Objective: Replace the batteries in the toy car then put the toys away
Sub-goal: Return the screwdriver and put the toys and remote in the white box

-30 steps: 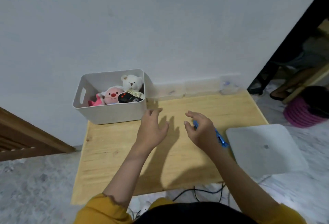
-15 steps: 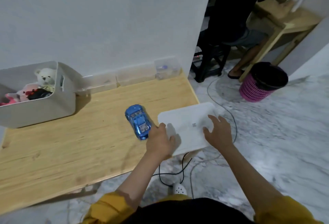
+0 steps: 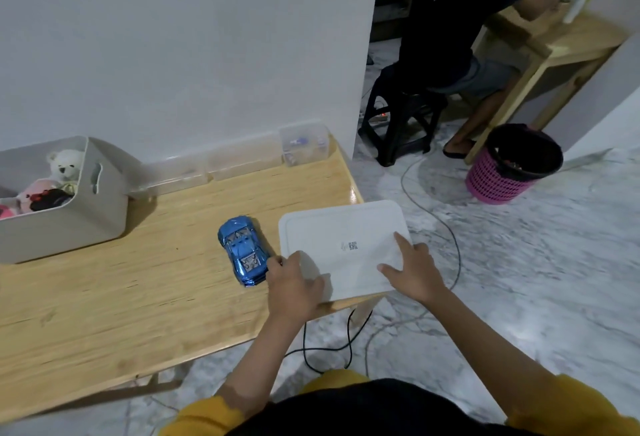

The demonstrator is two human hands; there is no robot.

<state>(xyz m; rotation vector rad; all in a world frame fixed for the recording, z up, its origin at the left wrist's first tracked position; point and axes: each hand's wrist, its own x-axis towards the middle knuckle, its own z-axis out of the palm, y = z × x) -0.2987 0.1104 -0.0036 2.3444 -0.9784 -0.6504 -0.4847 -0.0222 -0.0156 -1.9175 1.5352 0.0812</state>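
A shiny blue toy car [image 3: 243, 254] lies on the wooden table [image 3: 138, 297], just left of a flat white lid [image 3: 341, 245] that overhangs the table's right corner. My left hand [image 3: 294, 288] grips the lid's near left corner, fingers curled over its edge. My right hand [image 3: 414, 269] holds the lid's near right edge, thumb on top. At the far left stands a grey bin [image 3: 76, 214] holding a white teddy bear [image 3: 65, 165], a pink plush [image 3: 34, 195] and a dark toy.
Clear plastic boxes [image 3: 304, 148] line the wall at the table's back edge. Cables [image 3: 332, 342] trail over the marble floor below the table corner. A person sits on a black stool [image 3: 401, 117] beyond the wall, beside a pink bin [image 3: 512, 165].
My view swung right. My right hand let go of the blue car, now lying on the table. Both hands moved to the white lid and took hold of its near edge.
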